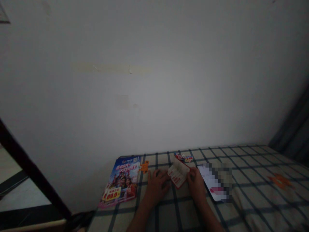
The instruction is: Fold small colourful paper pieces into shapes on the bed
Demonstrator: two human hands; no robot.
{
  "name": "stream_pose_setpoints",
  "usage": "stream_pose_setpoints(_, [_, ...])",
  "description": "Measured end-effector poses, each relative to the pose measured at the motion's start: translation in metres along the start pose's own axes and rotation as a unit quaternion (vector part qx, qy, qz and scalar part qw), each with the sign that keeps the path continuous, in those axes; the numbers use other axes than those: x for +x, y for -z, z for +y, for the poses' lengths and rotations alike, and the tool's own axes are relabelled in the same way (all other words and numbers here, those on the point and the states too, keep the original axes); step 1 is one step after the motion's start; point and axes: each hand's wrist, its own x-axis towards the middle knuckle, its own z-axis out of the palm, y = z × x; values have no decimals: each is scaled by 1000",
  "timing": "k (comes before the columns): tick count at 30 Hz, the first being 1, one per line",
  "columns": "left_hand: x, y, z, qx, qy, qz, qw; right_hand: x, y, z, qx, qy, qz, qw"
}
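A small white leaflet with a red edge and red print (pixel 178 173) is held up between my two hands over a checked bedsheet (pixel 251 193). My left hand (pixel 156 185) rests flat on the sheet with fingers spread, its fingertips touching the leaflet's left side. Gripping the leaflet's right edge is my right hand (pixel 196 183), its fingers curled round it. A colourful flyer stack (pixel 122 180) lies to the left of my left hand.
A phone or card with a white and pink face (pixel 212 185) lies right of my right hand. A small red and blue packet (pixel 183 158) sits near the wall. A dark bed-frame bar (pixel 31 170) crosses the lower left. The white wall stands close behind.
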Motion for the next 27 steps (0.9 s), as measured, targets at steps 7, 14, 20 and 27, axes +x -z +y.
stream_pose_setpoints(7, [0, 8, 5, -21, 8, 14, 1000, -3, 2, -10, -196, 22, 32, 980])
stream_pose_setpoints(14, [0, 3, 2, -30, -2, 22, 999, -8, 2, -18, -318, 104, -16, 942])
stream_pose_setpoints(20, [-1, 3, 2, -12, -9, 21, 1000, -9, 1, -27, -320, 127, -18, 939])
stream_pose_setpoints(27, [0, 0, -1, -13, -14, 13, 1000, -12, -1, -27, -331, 111, -80, 934])
